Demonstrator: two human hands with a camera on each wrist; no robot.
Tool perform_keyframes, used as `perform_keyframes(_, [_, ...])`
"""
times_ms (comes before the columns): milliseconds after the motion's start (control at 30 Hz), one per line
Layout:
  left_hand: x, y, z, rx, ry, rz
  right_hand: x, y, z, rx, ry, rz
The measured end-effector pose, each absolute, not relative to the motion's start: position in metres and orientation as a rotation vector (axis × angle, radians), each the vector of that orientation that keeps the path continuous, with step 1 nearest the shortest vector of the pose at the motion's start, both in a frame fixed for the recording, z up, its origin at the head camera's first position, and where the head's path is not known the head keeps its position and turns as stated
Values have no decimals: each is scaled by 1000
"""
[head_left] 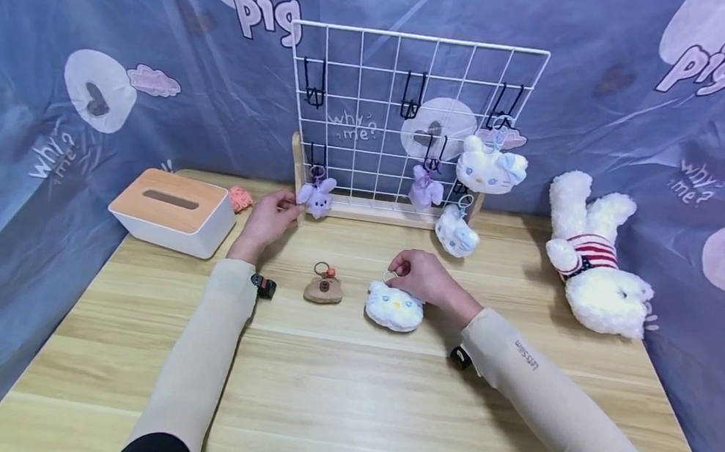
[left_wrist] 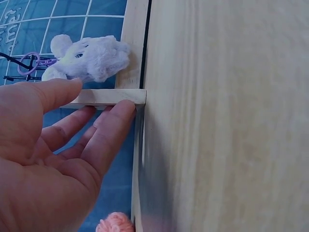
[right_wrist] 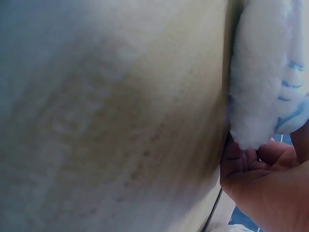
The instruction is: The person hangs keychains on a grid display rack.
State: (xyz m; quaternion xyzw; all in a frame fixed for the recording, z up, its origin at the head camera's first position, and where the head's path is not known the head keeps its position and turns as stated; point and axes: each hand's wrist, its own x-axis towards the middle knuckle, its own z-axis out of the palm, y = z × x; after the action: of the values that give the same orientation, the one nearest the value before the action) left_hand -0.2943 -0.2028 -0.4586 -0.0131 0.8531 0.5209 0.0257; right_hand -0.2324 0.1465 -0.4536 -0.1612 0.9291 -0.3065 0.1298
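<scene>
My left hand (head_left: 272, 220) is at the left end of the white wire grid rack (head_left: 395, 71). In the left wrist view its thumb and fingers lie on either side of the rack's wooden upright (left_wrist: 108, 96). Beside it hangs a purple bunny plush keychain (head_left: 317, 198). On the table, my right hand (head_left: 422, 276) pinches a white cat plush keychain (head_left: 395, 309) near its ring (head_left: 389, 277). Part of those fingers is hidden behind the plush (right_wrist: 258, 77) in the right wrist view. A brown plush keychain (head_left: 323, 290) lies between the hands.
Black hooks (head_left: 412, 97) on the grid carry another purple bunny (head_left: 426, 188) and white cat plushes (head_left: 491, 167). A tissue box (head_left: 171, 213) and a coral yarn-like item (head_left: 241, 199) are at the left. A white plush in a striped shirt (head_left: 598, 258) lies at the right.
</scene>
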Motion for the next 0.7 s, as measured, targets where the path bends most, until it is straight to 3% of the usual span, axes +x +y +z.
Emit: perform_keyframes(700, [-297, -203, -459, -54, 2659, 1566, -230, 147, -451, -459, 2714, -891])
